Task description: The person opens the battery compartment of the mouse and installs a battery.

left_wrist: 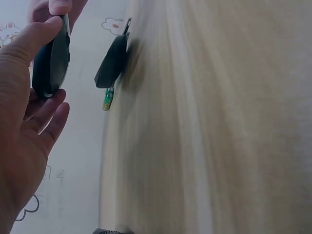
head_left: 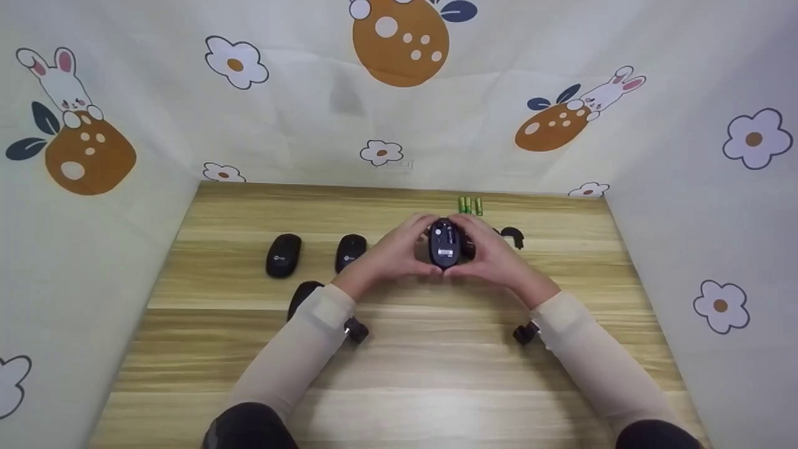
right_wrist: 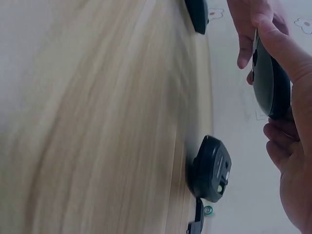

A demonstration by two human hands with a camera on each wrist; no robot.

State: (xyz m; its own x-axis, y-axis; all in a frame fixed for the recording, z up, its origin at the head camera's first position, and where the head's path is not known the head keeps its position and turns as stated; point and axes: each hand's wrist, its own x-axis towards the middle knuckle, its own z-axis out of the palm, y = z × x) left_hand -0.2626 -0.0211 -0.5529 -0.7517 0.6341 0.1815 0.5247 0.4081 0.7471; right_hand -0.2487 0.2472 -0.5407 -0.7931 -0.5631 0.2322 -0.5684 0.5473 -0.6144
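Observation:
Both hands hold a black computer mouse point(head_left: 444, 244) above the table, its underside with a white label facing the head camera. My left hand point(head_left: 399, 249) grips its left side, thumb at the near end and fingers toward the far end. The right hand point(head_left: 489, 249) grips the other side in the same way. In the left wrist view the held mouse point(left_wrist: 51, 61) is edge-on between thumb and fingers. Another mouse point(right_wrist: 212, 168) lies underside up on the table, mostly hidden behind the right hand in the head view.
Several green batteries point(head_left: 468, 205) lie at the back of the table point(head_left: 436, 374). A curved black cover point(head_left: 514, 237) lies right of the hands. To the left are two mice, one farther out point(head_left: 283, 255) and one nearer point(head_left: 350, 252); a third point(head_left: 303, 295) is partly under the left forearm.

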